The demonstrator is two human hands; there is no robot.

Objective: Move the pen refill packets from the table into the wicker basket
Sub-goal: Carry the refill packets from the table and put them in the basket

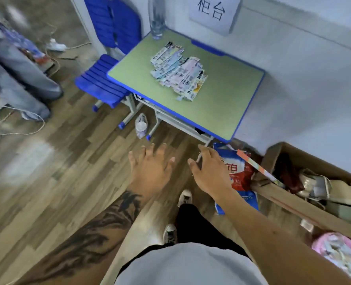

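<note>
Both hands empty. Left hand [152, 167] spread wide, fingers splayed, held out over the floor [67, 161]; right hand [209, 171] open too, fingers loosely extended, in front of a red-and-blue bag [239, 171] on the floor. Neither near the task items yet.

Packets [178, 74] in one loose overlapping pile on the table [221, 99], toward its far-left part — well apart from both hands. No basket in view, wicker or otherwise; can't tell where it sits. Task not started, by the look of it.

Handling guess: flat thin printed sleeves, glossy plastic or card — light, a bit slippery, likely to fan out and slide off each other. Stiff along the length from refills inside, floppy at the edges. Best bet: pinch a small stack from the near edge of the pile, thumb on top, fingers slid under, or sweep several together with both hands. Not fragile; main risk is dropping strays.

Materials: table top matte green, smooth, rounded blue rim, metal legs. Blue slatted plastic chair [100, 83] at its left. Clear bottle [156, 19] at the far-left corner, clear of the pile. Wood-look plank floor. Open cardboard box [293, 202] of clutter on the right. Frame blurred, packet print unreadable.
</note>
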